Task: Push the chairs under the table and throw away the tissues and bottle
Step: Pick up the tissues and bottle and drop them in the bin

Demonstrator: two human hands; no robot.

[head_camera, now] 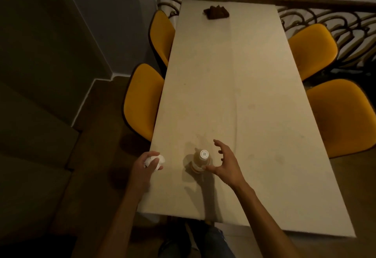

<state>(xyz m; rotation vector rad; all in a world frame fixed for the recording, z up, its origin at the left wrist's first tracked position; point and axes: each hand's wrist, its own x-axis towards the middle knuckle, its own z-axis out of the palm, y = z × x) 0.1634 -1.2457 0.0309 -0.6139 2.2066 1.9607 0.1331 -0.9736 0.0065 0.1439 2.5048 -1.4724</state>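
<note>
- Left hand [147, 164] fingers curled around crumpled white tissues [157, 161] at long beige table's [234, 79] near-left edge.
- Right hand [224, 163] fingers spread beside upright white-capped plastic bottle [201, 161], thumb at its side.
- Four yellow chairs [142, 101] flank table.

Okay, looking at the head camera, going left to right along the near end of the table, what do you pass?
Left hand gripping crumpled tissues → upright bottle → right hand, fingers spread beside the bottle.

Both forearms bare, no sleeves, watch or rings visible. Blue jeans [215, 243] worn; dark shoe [168, 245] below the table edge.
</note>
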